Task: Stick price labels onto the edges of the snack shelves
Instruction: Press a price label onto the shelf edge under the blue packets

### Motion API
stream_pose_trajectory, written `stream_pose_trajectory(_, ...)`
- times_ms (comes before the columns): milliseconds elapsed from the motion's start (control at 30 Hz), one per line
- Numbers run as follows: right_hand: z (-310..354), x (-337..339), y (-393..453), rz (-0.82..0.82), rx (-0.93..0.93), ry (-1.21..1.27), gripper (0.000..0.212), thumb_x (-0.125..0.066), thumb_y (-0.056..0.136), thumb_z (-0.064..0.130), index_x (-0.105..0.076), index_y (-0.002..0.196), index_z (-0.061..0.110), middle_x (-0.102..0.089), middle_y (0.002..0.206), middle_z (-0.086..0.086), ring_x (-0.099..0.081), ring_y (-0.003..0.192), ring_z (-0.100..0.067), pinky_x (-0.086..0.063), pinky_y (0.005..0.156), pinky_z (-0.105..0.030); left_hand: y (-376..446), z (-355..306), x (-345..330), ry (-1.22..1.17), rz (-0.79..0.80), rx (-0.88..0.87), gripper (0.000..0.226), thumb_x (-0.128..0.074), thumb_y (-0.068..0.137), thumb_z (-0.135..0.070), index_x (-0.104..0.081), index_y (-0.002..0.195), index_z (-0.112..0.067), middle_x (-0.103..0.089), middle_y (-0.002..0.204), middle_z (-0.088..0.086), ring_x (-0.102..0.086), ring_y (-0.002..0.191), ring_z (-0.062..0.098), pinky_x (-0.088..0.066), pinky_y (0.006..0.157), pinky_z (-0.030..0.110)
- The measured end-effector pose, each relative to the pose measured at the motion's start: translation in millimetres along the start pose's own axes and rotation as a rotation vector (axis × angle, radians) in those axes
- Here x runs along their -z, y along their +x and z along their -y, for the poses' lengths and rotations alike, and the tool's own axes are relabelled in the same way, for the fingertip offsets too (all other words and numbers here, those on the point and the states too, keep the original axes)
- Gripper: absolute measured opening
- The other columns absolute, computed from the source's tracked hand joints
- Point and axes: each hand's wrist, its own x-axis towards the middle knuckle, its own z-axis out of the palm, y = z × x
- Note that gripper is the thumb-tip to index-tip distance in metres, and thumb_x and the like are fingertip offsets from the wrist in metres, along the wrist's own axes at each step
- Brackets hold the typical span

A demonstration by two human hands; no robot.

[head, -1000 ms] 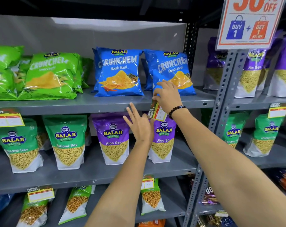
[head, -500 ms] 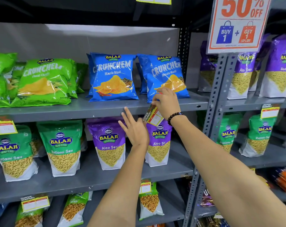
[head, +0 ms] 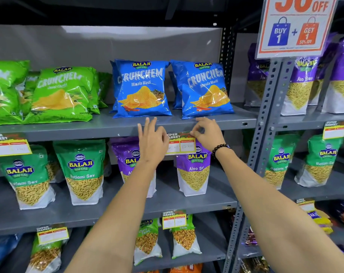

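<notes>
A price label (head: 180, 143) with a "SUPER MARKET" header and yellow border lies level against the front edge of the grey upper shelf (head: 88, 133), below the blue Crunchem bags (head: 141, 89). My right hand (head: 207, 133), with a black bead bracelet on the wrist, pinches the label's top right corner. My left hand (head: 152, 140) is at the label's left end, fingers spread and pointing up over the shelf edge, the thumb touching the label. The label's left end is hidden behind that hand.
Other labels hang on shelf edges at far left (head: 9, 146), lower middle (head: 174, 219) and right (head: 334, 131). Purple Aloo Sev pouches (head: 193, 170) stand behind the label. A grey perforated upright (head: 265, 115) carries a "50% OFF" sign (head: 295, 26).
The label has gone from tilted in my right hand to level against the shelf edge. My left hand has risen from below the shelf to the label's left end.
</notes>
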Motion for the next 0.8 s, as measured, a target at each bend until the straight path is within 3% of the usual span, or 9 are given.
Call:
stream_pose_trajectory(133,-2.1,-4.9,0.4,-0.035,-0.006,0.001,0.008,-0.068,0.081,0.015,-0.071,0.078,0.007,-0.058,0.130,-0.013,-0.050,0.122,-0.027,-0.011,0.118,-0.051,9.4,7.7,5.5,0.011,0.067,-0.057,0.015,-0.054,0.092,-0.019,-0.065,0.091,-0.008,-0.052,0.134,0.014,-0.042,0.128,0.029,-0.016,0.117,0.047)
stream_pose_trajectory(367,-1.5,-3.1,2.8,-0.084,0.010,-0.071,0.013,-0.067,0.082,0.018,-0.069,0.077,0.007,-0.066,0.119,-0.010,-0.057,0.110,-0.027,-0.031,0.110,-0.049,17.0,3.8,1.5,0.106,0.012,-0.051,0.019,-0.052,0.093,-0.025,-0.066,0.094,-0.012,-0.057,0.114,0.010,-0.049,0.105,0.029,-0.037,0.099,0.040)
stream_pose_trajectory(500,2.1,-2.2,5.9,-0.118,-0.014,-0.077,0.015,-0.065,0.084,0.022,-0.067,0.078,0.008,-0.070,0.102,-0.009,-0.059,0.096,-0.029,-0.043,0.093,-0.044,24.0,2.1,3.3,0.087,-0.011,-0.020,0.018,-0.052,0.092,-0.026,-0.064,0.093,-0.014,-0.058,0.104,0.009,-0.050,0.098,0.028,-0.039,0.091,0.039)
stream_pose_trajectory(800,6.4,-7.4,14.2,-0.171,-0.067,-0.134,0.018,-0.062,0.086,0.028,-0.066,0.078,0.012,-0.069,0.094,-0.006,-0.059,0.091,-0.025,-0.040,0.090,-0.042,30.4,2.3,2.7,0.096,-0.008,0.004,0.017,-0.051,0.092,-0.027,-0.062,0.092,-0.015,-0.058,0.100,0.009,-0.051,0.097,0.027,-0.039,0.088,0.040)
